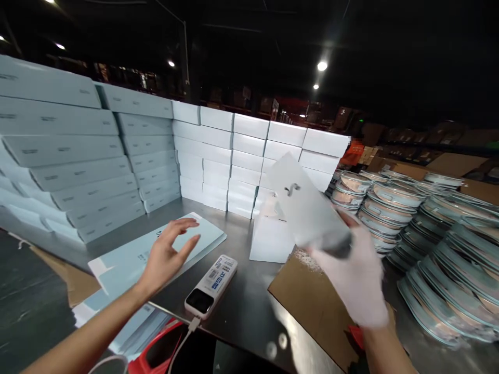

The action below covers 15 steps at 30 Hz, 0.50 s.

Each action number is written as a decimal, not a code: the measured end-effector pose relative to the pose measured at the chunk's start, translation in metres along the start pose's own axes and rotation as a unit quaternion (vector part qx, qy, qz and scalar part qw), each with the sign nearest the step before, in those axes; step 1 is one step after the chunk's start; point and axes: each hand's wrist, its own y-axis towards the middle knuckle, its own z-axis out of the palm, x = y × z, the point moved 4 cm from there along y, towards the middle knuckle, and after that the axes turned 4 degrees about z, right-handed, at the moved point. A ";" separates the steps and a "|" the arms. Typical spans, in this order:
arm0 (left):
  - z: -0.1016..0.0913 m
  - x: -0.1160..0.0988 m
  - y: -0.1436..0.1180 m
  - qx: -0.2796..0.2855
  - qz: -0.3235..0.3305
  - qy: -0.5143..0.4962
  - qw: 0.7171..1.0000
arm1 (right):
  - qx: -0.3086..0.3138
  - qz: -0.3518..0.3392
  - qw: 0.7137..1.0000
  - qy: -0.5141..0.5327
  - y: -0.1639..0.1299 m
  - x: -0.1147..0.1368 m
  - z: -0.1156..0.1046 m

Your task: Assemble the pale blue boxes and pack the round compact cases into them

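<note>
My right hand (356, 275), blurred with motion, grips a white flat sleeve or box (302, 205) with a small dark mark on it, tilted up above the cardboard sheet (307, 304). My left hand (167, 254) hovers open, fingers spread, just over a pale blue flattened box (128, 259) lying on the metal table (249, 306). A white power bank (212, 284) with a label and a cable lies between the two hands. A small white box (268, 239) stands upright behind the held piece.
Walls of stacked pale blue and white boxes (78, 156) run along the left and the back (249, 150). Rows of round sealed trays (440, 244) fill the right side. A red object (156, 353) sits at the near edge.
</note>
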 end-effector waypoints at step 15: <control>-0.059 0.132 0.046 0.021 -0.213 0.320 0.923 | -0.013 -0.297 0.929 -0.221 -0.038 0.016 0.005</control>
